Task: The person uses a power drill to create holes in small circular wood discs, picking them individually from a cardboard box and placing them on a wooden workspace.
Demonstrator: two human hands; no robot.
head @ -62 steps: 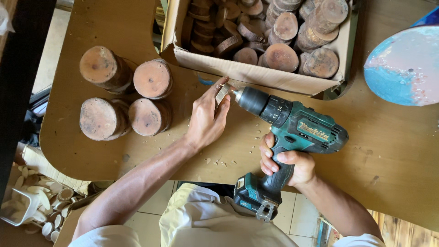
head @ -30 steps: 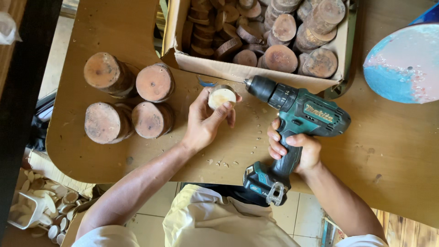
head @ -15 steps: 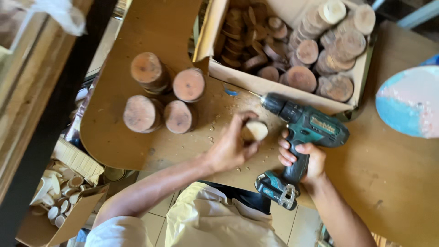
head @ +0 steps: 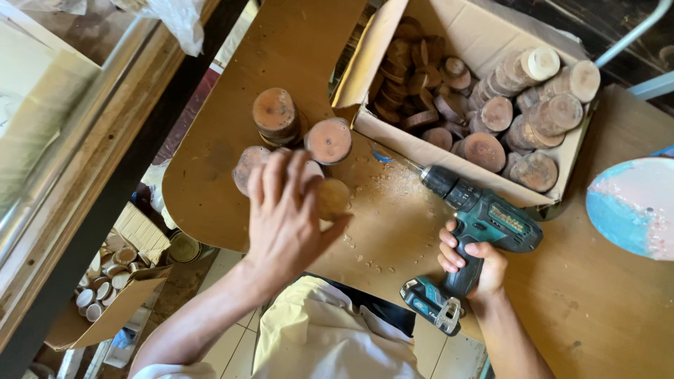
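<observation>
My left hand (head: 284, 214) holds a small round wood slice (head: 333, 197) between thumb and fingers, just over the stacks of wood slices (head: 275, 112) on the brown table (head: 604, 302). My hand hides part of the two nearer stacks. My right hand (head: 469, 261) grips the handle of a teal cordless drill (head: 484, 219), whose bit points left over the sawdust (head: 393, 189) on the table.
An open cardboard box (head: 484, 35) full of wood slices (head: 491, 112) sits beyond the drill. A round blue and white plate (head: 635, 207) lies at the right. Below left, a box of small cups (head: 105, 281) stands on the floor, next to a wooden counter (head: 77, 154).
My left hand carried the wood slice away from the drill bit, leftward to the stacks. The drill stays near the box in my right hand. The camera view shifted.
</observation>
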